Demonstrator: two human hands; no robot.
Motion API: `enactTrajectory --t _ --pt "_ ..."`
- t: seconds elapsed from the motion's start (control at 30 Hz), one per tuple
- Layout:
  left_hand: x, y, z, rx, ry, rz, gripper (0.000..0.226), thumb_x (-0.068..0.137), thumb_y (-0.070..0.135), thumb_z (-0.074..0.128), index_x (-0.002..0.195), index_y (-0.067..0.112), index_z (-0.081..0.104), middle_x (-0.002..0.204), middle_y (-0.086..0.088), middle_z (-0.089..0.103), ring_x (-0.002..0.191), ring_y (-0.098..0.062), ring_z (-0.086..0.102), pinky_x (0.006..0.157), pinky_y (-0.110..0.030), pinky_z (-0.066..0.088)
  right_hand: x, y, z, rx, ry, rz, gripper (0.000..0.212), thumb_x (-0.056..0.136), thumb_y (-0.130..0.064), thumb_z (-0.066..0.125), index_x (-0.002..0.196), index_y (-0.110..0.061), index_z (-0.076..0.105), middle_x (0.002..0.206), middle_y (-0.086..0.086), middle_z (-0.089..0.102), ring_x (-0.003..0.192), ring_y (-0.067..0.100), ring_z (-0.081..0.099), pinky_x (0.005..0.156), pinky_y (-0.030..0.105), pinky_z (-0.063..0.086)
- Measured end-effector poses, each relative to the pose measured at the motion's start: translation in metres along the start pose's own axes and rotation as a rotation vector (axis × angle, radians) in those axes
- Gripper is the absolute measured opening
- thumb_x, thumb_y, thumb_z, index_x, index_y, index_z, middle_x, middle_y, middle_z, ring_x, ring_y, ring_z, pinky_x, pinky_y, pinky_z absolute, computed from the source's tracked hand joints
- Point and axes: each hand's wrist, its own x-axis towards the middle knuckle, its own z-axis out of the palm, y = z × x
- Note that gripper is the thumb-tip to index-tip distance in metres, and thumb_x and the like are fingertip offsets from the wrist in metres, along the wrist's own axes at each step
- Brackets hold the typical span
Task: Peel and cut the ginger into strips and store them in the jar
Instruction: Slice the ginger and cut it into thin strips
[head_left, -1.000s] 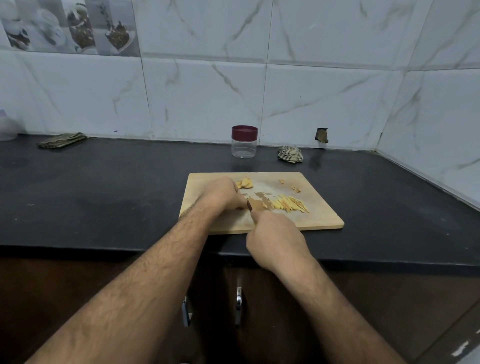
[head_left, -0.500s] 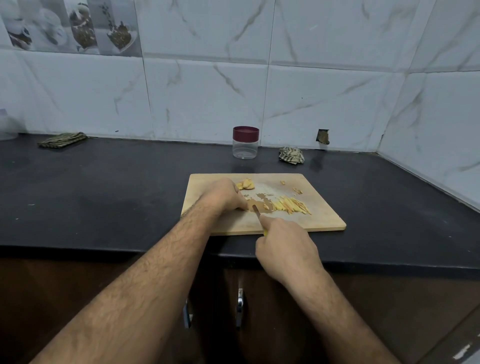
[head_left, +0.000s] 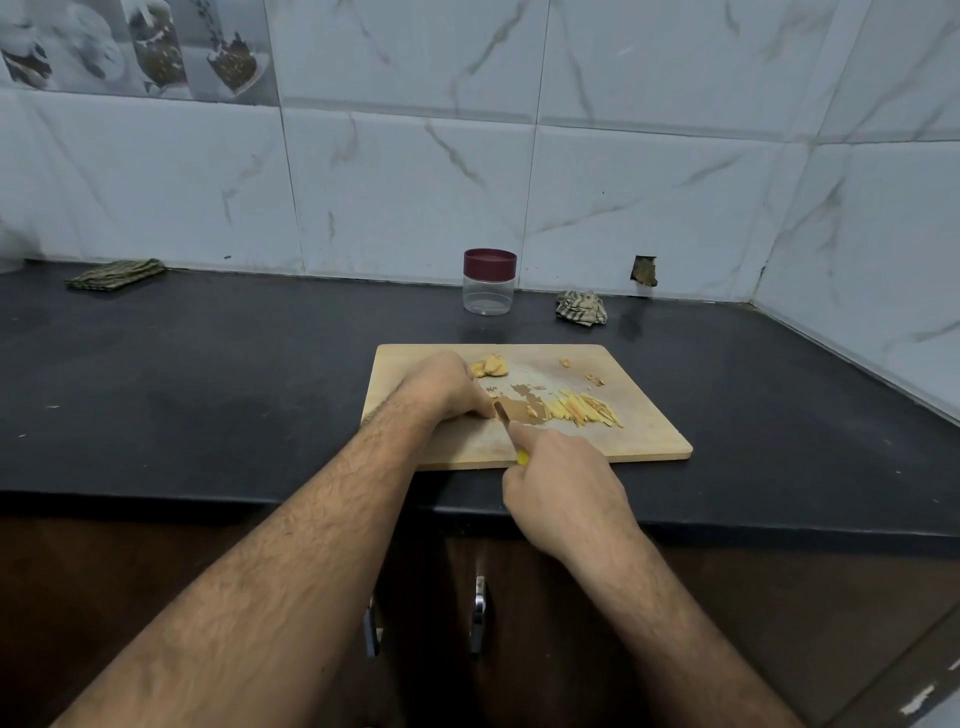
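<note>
Knife (head_left: 503, 414) blade lies flat-angled on the wooden cutting board (head_left: 652, 439), its tip beside the left hand (head_left: 441, 387); against the earlier frames the right hand (head_left: 563, 491) has drawn back toward the counter's front edge, so more of the brown blade and a sliver of yellow handle now show, where a second ago the hand sat further onto the board. The right hand's fingers are curled round that handle, forefinger stretched along the blade's back. The left hand has scarcely shifted: its fingers are curled down onto the board, pinning something hidden beneath them that I cannot make out. Cut ginger strips (head_left: 582, 410) lie in a loose heap just right of the blade, as before, and the ginger pieces (head_left: 489, 367) sit near the board's far edge, just beyond the left knuckles. The jar (head_left: 489, 283), maroon lid on, stands well behind the board near the tiled wall, with a crumpled cloth (head_left: 581, 308) to its right and a folded cloth (head_left: 115, 274) far off to the left. The board's near edge lies close to the lip of the dark countertop (head_left: 208, 374), which stretches bare to either side of the board.
</note>
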Motion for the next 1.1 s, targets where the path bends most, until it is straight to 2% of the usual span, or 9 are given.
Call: enactTrajectory --t 0.2,0.27,0.37,0.47,0.53,0.63,0.77,0.97,1.1 --pt "0.000 0.000 -0.001 0.010 -0.007 0.004 0.020 0.073 0.027 0.083 0.087 0.015 0.077 0.091 -0.002 0.075 0.094 -0.019 0.068 0.087 -0.036 0.056 0.003 -0.002 0.003 -0.027 -0.017 0.006 0.049 0.095 -0.018 0.042 0.142 -0.031 0.045 0.117 0.000 0.062 0.102 0.020 0.056 0.074 0.031 0.048" --pt "0.000 0.000 -0.001 0.012 -0.010 0.002 0.023 0.072 0.028 0.084 0.088 0.014 0.077 0.092 -0.003 0.075 0.093 -0.020 0.068 0.086 -0.035 0.055 0.005 -0.005 0.004 -0.043 -0.018 0.002 0.044 0.094 -0.016 0.044 0.136 -0.029 0.050 0.107 -0.001 0.060 0.095 0.020 0.054 0.071 0.031 0.046" --pt "0.000 0.001 -0.001 0.009 -0.024 0.003 0.026 0.071 0.028 0.084 0.090 0.011 0.077 0.089 -0.004 0.074 0.081 -0.020 0.065 0.077 -0.032 0.052 0.008 -0.008 0.004 -0.055 -0.015 0.010 0.038 0.092 -0.012 0.046 0.126 -0.028 0.055 0.094 -0.002 0.055 0.087 0.021 0.050 0.067 0.031 0.041" --pt "0.000 0.001 -0.002 0.013 -0.034 0.002 0.028 0.072 0.028 0.083 0.093 0.010 0.076 0.087 -0.004 0.073 0.076 -0.020 0.061 0.074 -0.031 0.050 0.005 -0.006 0.003 -0.055 -0.022 0.010 0.041 0.094 -0.014 0.046 0.131 -0.029 0.053 0.102 0.000 0.058 0.089 0.019 0.050 0.069 0.030 0.042" --pt "-0.001 0.001 -0.002 0.015 -0.030 -0.003 0.027 0.073 0.026 0.082 0.094 0.011 0.076 0.094 -0.006 0.074 0.086 -0.022 0.067 0.082 -0.034 0.053 -0.001 -0.002 0.002 -0.069 -0.029 0.005 0.046 0.094 -0.016 0.044 0.137 -0.031 0.049 0.099 -0.001 0.055 0.086 0.019 0.048 0.068 0.031 0.043" --pt "-0.001 0.001 -0.004 0.010 -0.044 -0.005 0.025 0.074 0.025 0.082 0.094 0.011 0.076 0.096 -0.006 0.074 0.094 -0.023 0.068 0.088 -0.037 0.054 -0.007 0.003 0.000 -0.058 -0.048 0.029 0.057 0.094 -0.017 0.042 0.148 -0.036 0.038 0.111 0.000 0.060 0.092 0.019 0.052 0.069 0.030 0.046" --pt "-0.001 0.003 -0.006 0.026 -0.068 -0.005 0.028 0.076 0.025 0.080 0.098 0.009 0.075 0.095 -0.007 0.073 0.078 -0.021 0.060 0.076 -0.033 0.050 -0.011 0.003 -0.002 -0.018 -0.027 0.042 0.060 0.094 -0.019 0.042 0.150 -0.036 0.035 0.118 -0.002 0.061 0.102 0.019 0.056 0.074 0.032 0.052" --pt "0.000 0.005 -0.007 0.046 -0.075 -0.024 0.027 0.076 0.027 0.080 0.095 0.009 0.075 0.082 -0.004 0.068 0.072 -0.021 0.058 0.067 -0.031 0.046 -0.006 -0.001 -0.006 -0.005 -0.001 0.012 0.056 0.095 -0.020 0.041 0.149 -0.034 0.038 0.131 -0.001 0.059 0.111 0.020 0.055 0.080 0.032 0.050" --pt "0.001 0.005 -0.007 0.071 -0.074 -0.031 0.027 0.076 0.028 0.079 0.095 0.009 0.075 0.080 -0.003 0.066 0.071 -0.020 0.057 0.067 -0.031 0.046 -0.001 -0.002 -0.002 -0.019 -0.019 -0.005 0.054 0.095 -0.019 0.042 0.146 -0.034 0.042 0.128 0.000 0.060 0.110 0.020 0.055 0.079 0.032 0.049"
